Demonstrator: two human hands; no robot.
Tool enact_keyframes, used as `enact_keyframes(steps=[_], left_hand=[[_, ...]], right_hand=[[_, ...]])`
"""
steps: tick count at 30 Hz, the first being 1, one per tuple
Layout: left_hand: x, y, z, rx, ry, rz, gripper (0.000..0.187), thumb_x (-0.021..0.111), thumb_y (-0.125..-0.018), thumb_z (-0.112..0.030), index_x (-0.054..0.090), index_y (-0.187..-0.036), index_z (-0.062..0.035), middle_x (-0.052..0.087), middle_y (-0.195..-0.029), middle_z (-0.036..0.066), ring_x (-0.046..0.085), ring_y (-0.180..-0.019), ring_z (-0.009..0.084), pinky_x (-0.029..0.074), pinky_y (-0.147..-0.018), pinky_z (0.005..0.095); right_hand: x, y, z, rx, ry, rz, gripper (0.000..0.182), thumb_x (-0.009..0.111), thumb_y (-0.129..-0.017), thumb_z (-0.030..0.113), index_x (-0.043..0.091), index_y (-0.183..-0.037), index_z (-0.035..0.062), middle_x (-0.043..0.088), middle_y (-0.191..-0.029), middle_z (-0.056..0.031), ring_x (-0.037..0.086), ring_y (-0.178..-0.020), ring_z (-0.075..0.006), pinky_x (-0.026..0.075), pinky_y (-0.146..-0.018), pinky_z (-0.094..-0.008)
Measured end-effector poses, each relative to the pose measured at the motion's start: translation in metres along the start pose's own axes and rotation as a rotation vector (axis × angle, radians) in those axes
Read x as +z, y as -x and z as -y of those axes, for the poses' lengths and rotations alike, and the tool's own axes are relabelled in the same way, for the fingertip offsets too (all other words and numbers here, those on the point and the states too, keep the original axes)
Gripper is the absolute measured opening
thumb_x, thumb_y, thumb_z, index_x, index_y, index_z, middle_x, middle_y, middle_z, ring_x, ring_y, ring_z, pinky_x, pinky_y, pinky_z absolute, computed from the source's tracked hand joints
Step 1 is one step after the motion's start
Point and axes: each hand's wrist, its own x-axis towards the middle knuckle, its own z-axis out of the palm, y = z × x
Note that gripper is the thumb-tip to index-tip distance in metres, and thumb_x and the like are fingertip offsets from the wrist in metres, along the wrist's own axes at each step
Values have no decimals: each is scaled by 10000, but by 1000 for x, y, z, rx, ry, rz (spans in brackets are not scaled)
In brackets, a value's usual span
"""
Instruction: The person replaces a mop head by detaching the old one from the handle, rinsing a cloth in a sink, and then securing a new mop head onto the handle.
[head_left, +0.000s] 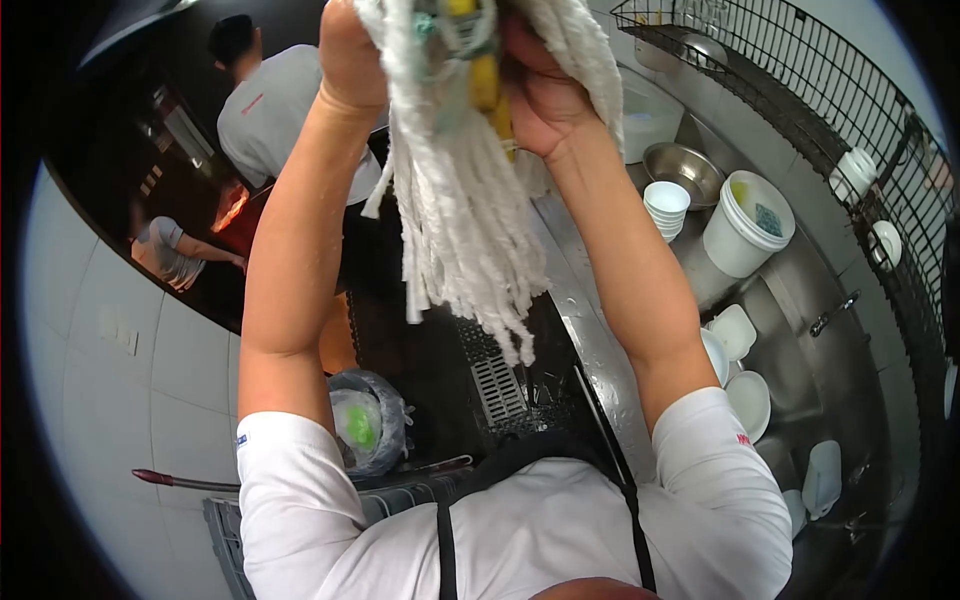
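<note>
A white string mop (455,215) is raised at the top middle of the head view, its wet-looking strands hanging down. Yellow and green parts of its clamp (485,80) show among the strings, slightly blurred. My left hand (352,55) is closed at the mop's left edge, its fingers partly hidden by the strands and the frame's top. On the other side my right hand (550,105) grips the mop beside the yellow part, with strands draped over its fingers. Both arms are stretched up and forward.
A metal sink counter (790,330) on the right holds a white bucket (750,225), stacked bowls (666,205), a steel bowl (683,172) and several white dishes. A wire rack (800,70) hangs above. A lined bin (375,425) and floor drain (497,390) lie below. Two people stand at left.
</note>
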Motion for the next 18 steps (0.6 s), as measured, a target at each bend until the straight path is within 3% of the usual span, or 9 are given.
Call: enact_keyframes(steps=[2, 5, 9, 12, 15, 18], left_hand=[[-1, 7, -2, 12, -86, -46, 671, 687, -723, -280, 452, -1295, -16, 529, -1212, 109, 520, -1114, 184, 408, -973, 312], [0, 19, -3, 41, -266, -118, 677, 680, -722, -286, 453, -1299, -14, 525, -1220, 114, 510, -1126, 193, 397, -984, 317], [2, 30, -3, 91, -533, -186, 685, 670, -720, -295, 455, -1305, -11, 520, -1232, 120, 497, -1143, 205, 381, -998, 324], [4, 31, -2, 128, -702, -210, 691, 663, -719, -302, 456, -1310, -9, 517, -1240, 125, 487, -1156, 214, 370, -1009, 329], [2, 23, 2, 157, -855, -210, 698, 656, -717, -308, 457, -1314, -7, 513, -1249, 130, 477, -1168, 222, 358, -1020, 334], [-4, 12, 8, 182, -966, -194, 705, 649, -716, -315, 457, -1319, -5, 509, -1258, 136, 467, -1181, 231, 346, -1031, 339]], right_hand=[[11, 4, 3, -46, 122, -149, 406, 579, -986, 257, 517, -1331, 52, 564, -1311, -112, 518, -1222, -236, 420, -1051, -366], [17, 5, 11, -39, 85, -30, 503, 732, -891, 230, 543, -1343, 116, 604, -1292, -53, 555, -1188, -165, 458, -1040, -341], [69, 9, 26, -10, 167, -63, 457, 690, -928, 216, 538, -1347, 118, 595, -1289, -16, 559, -1160, -103, 470, -1012, -302], [87, 10, 30, -25, 216, -93, 453, 678, -938, 241, 536, -1347, 109, 591, -1292, -23, 554, -1166, -113, 461, -1020, -304], [49, 5, 16, -43, 93, 62, 462, 670, -944, 266, 532, -1354, 103, 588, -1297, -38, 549, -1172, -146, 451, -1031, -318], [14, 6, 1, -12, 120, -30, 480, 673, -943, 277, 526, -1365, 100, 582, -1302, -34, 536, -1178, -151, 434, -1039, -320]])
